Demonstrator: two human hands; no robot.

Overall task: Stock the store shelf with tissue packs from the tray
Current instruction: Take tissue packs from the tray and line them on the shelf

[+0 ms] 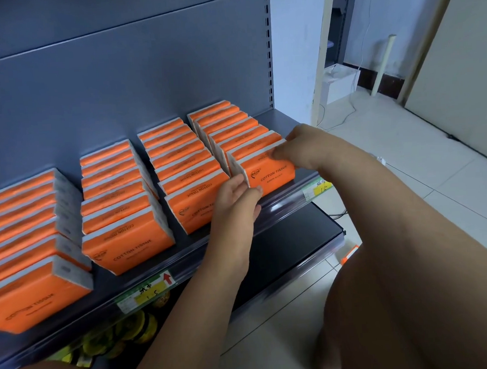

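Orange tissue packs labelled COTTON TISSUE stand in four rows on the grey shelf [189, 253]. Both hands are at the front tissue pack [267, 173] of the rightmost row. My left hand [237, 197] holds its left end, with the fingers in the gap beside the neighbouring row [187, 170] and the thumb at the lower front corner. My right hand [292, 147] reaches over from the right, its fingers curled over the pack's top right edge. The tray is out of view.
Two more rows of packs [115, 198] [26, 243] fill the shelf to the left. Price labels [146, 293] [316, 189] sit on the shelf's front rail. Yellow goods [126, 334] lie on a lower shelf. Tiled floor [405, 151] and a white box [341, 82] are to the right.
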